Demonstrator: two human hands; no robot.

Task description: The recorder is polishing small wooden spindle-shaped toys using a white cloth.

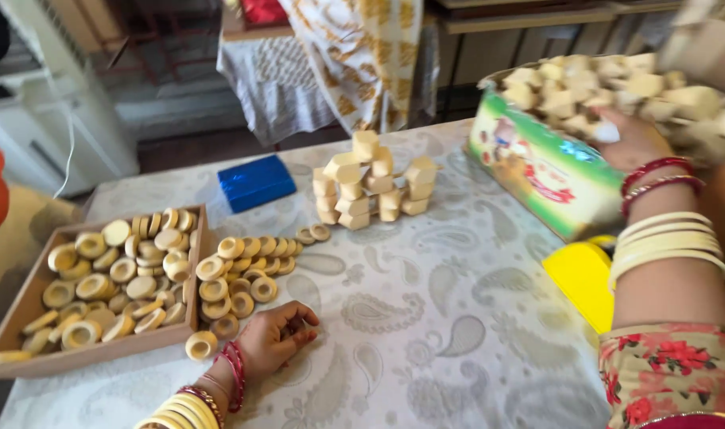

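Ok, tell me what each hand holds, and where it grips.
The left hand rests empty on the patterned tablecloth. The right hand reaches among pale wooden blocks; any grip is unclear.

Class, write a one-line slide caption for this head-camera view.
Left hand rests beside wooden rings; right hand reaches into a box of wooden blocks.

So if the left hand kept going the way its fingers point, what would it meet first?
Probably bare patterned tablecloth: the left hand rests on the table with curled fingers aimed right and slightly away, past the loose wooden rings. Depth is hard to judge.
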